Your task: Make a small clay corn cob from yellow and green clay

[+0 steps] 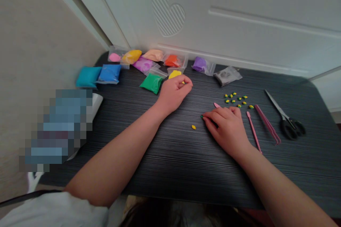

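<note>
Surface: dark ribbed table (186,170) set against a white panelled wall, near edge partly cut off by the arms.
Right hand (227,127): palm down near the table's middle, fingers together, pressing on something small and green (202,116) at the fingertips; mostly hidden, shape cannot be told.
Pink tool tip (216,105): peeks out from behind the right hand, rest hidden.
Yellow piece (193,127): loose on the table just left of the right hand, apart from it.
Left hand (174,90): curled shut toward the far edge, a sliver of yellow showing between the fingers; what is pinched cannot be made out.
Yellow clay bag (174,74): just behind the left hand, partly covered by it.
Green clay bag (151,82): just left of the left hand.
Small yellow-green pieces (237,100): scattered cluster beyond the right hand, too small to detail.
Pink sticks (267,124): right of the right hand, lying lengthwise.
Scissors (286,118): near the right edge.
Other clay bags (144,64): row along the far edge, several colours.
Blurred block (60,127): left edge, pixelated, unreadable.
</note>
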`<move>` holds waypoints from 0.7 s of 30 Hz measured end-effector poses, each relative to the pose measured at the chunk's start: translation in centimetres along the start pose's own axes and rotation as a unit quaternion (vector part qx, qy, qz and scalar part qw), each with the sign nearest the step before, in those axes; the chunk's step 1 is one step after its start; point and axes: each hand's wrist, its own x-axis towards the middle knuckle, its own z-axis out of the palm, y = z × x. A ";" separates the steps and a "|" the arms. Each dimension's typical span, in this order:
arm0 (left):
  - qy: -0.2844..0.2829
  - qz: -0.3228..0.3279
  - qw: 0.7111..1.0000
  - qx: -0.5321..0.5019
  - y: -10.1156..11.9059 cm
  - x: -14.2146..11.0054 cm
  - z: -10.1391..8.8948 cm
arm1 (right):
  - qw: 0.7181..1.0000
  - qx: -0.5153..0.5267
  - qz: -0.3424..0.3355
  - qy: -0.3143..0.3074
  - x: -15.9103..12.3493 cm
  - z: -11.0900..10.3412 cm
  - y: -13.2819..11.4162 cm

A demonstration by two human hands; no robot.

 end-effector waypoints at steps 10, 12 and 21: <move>-0.010 -0.005 1.000 -0.025 -0.2 0.0 0.0 | 0.999 -0.033 -0.014 -0.030 -0.9 -1.0 -0.4; -0.011 -0.007 0.999 -0.031 -0.1 0.0 0.0 | 0.997 -0.049 -0.017 -0.056 -1.2 -1.3 -0.7; -0.009 -0.006 1.000 -0.019 0.1 0.0 0.0 | 0.991 -0.089 -0.008 -0.103 -1.0 -1.0 -1.3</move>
